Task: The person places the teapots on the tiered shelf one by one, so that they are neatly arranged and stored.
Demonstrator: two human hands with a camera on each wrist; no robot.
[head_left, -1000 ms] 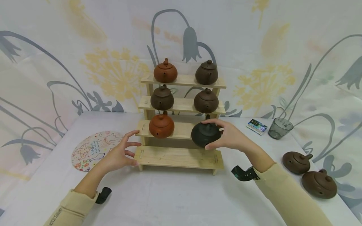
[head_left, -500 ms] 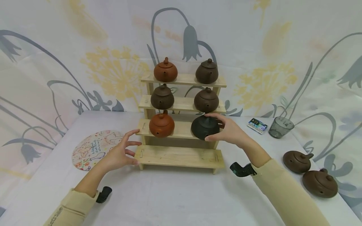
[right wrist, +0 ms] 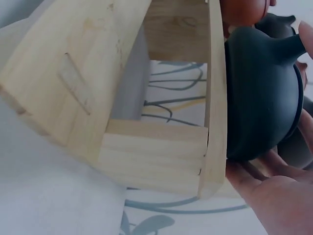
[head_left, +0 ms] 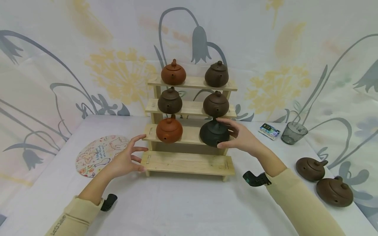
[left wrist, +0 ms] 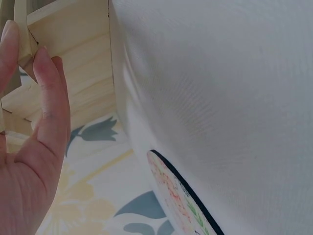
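Note:
A black teapot [head_left: 214, 134] sits at the right end of the second shelf from the bottom of a tiered wooden stand [head_left: 186, 163]. My right hand [head_left: 243, 139] grips it from the right, thumb at the front by the spout and fingers behind. In the right wrist view the teapot's base lies right against the shelf board. My left hand [head_left: 125, 160] is at the stand's left side, fingers spread, fingertips right at the ends of the two lower shelves. An orange-red teapot [head_left: 169, 131] stands at the left of the black teapot's shelf.
Higher up stand an orange teapot [head_left: 173, 74] and several brown teapots, one [head_left: 216, 104] directly above the black teapot. Two brown teapots [head_left: 334, 192] rest at the table's right. A glass [head_left: 293, 133], a small box [head_left: 269, 131] and a round patterned mat [head_left: 94, 157] lie around.
My right hand has moved the black teapot back and slightly up, from in front of the shelf onto it. The fingers have shifted a little on it. My left hand has stayed in place.

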